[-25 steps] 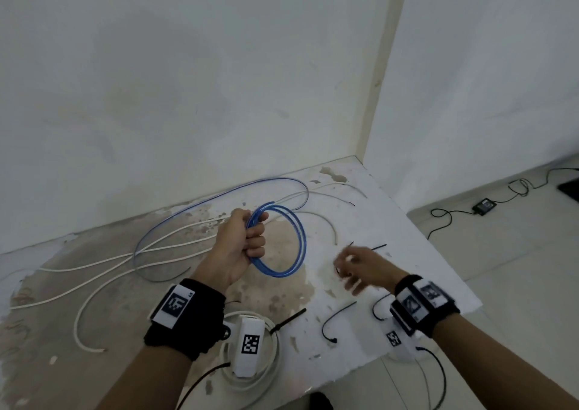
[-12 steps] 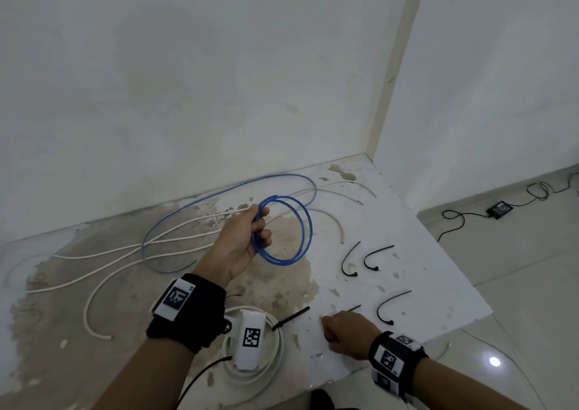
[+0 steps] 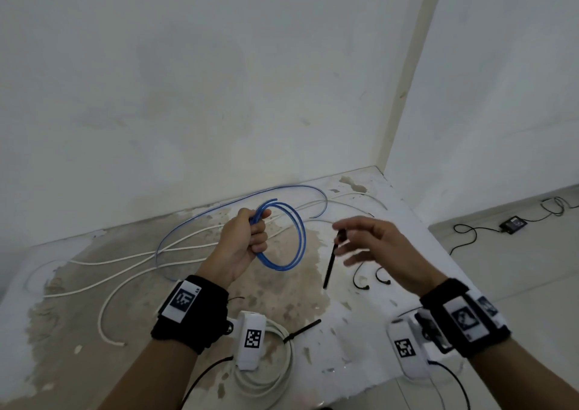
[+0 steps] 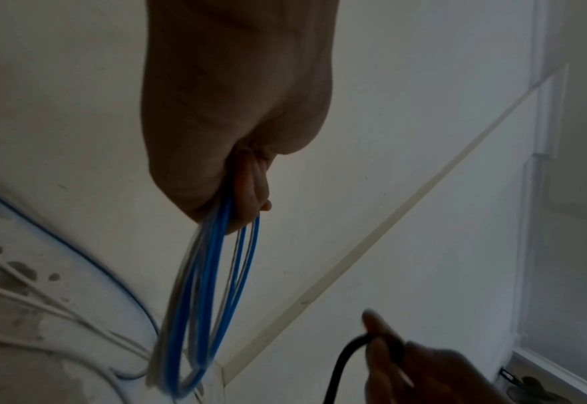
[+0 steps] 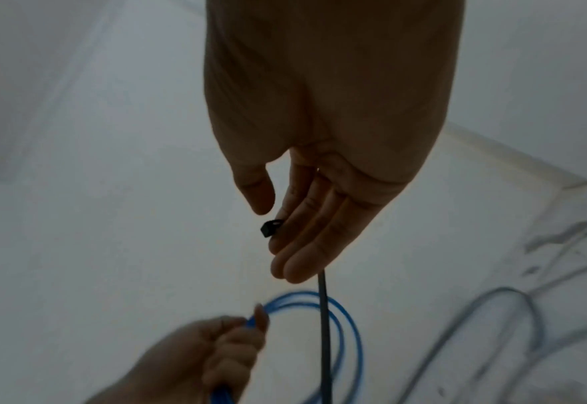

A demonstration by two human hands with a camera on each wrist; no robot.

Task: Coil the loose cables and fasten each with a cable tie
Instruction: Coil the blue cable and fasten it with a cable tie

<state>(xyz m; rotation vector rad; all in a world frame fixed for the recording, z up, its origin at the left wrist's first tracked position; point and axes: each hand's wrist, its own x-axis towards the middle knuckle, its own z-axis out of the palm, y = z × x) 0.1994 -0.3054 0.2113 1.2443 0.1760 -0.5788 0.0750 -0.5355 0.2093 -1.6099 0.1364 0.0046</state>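
My left hand (image 3: 250, 234) is raised above the table and grips a small coil of blue cable (image 3: 303, 234) at its top, fingers wrapped round the bundled strands. The loops hang down and to the right; the left wrist view shows the coil (image 4: 209, 287) below my fist (image 4: 237, 136). Just right of the coil, my right hand (image 3: 357, 240) holds a black cable tie (image 3: 329, 265) by its head end, and the strap hangs down. The right wrist view shows the tie's head (image 5: 270, 228) beside my fingers (image 5: 306, 246).
A loose blue cable (image 3: 326, 203) and several white cables (image 3: 119, 344) sprawl across the stained table. A white coil (image 3: 282, 375) fastened with a black tie lies at the front edge. Two spare ties (image 3: 360, 279) lie right. A black device (image 3: 513, 223) sits on the floor.
My right hand dropped to the table's front, took up a black tie, and has risen with it beside the coil. My left hand kept hold of the blue coil.
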